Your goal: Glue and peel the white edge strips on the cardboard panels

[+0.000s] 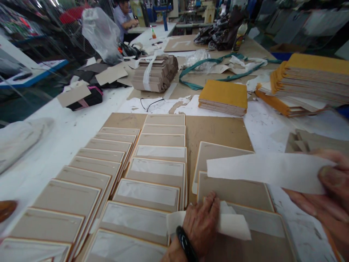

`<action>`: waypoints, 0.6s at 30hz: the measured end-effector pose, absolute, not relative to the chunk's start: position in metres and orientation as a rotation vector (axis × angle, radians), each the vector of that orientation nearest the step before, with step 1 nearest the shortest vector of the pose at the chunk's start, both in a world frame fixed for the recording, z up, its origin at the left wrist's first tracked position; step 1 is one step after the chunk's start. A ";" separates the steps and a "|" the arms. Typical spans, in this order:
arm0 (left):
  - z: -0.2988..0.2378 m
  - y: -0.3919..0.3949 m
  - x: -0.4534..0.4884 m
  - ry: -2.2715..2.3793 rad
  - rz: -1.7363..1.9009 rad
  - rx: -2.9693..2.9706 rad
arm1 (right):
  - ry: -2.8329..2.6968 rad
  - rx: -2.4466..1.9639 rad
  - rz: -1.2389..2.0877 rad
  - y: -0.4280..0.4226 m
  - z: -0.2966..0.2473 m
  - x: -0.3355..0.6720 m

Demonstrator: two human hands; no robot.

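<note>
My right hand [331, 178] pinches one end of a white strip [261, 167], which reaches leftward over the panels. My left hand [203, 222], with a black bangle at the wrist, is closed over several white strips [236, 226] that stick out on both sides of it. Beneath it are overlapping grey-brown panels [237, 189] with pale, orange-lined edges. One near panel carries a whitish band [259, 220] along its top. To the left, a middle row of panels [148, 191] has similar bands on several pieces, and a far-left row [73, 193] shows bare grey-brown faces.
A brown board [218, 127] lies under the rows. Behind it stand yellow stacked pieces [223, 94], a taller yellow stack [313, 72], a tied grey-brown bundle [152, 74], eyeglasses [149, 104] and a teal strap [191, 74]. Another person [124, 20] sits at the far end.
</note>
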State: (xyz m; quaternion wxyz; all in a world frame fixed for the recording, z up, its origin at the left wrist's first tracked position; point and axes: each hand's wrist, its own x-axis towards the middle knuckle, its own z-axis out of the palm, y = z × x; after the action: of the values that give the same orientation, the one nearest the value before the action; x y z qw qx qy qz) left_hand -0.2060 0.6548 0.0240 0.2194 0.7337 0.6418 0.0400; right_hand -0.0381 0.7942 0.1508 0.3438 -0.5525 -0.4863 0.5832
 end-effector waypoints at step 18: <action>0.027 0.657 -0.214 1.782 0.131 1.970 | -1.728 -1.710 1.579 0.799 0.034 -0.001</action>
State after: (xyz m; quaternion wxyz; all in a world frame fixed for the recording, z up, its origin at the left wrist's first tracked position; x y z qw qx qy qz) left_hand -0.2145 0.6571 0.0271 0.2385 0.7194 0.6506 0.0479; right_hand -0.0008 0.7992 0.0338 0.1212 -0.5855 -0.5917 0.5408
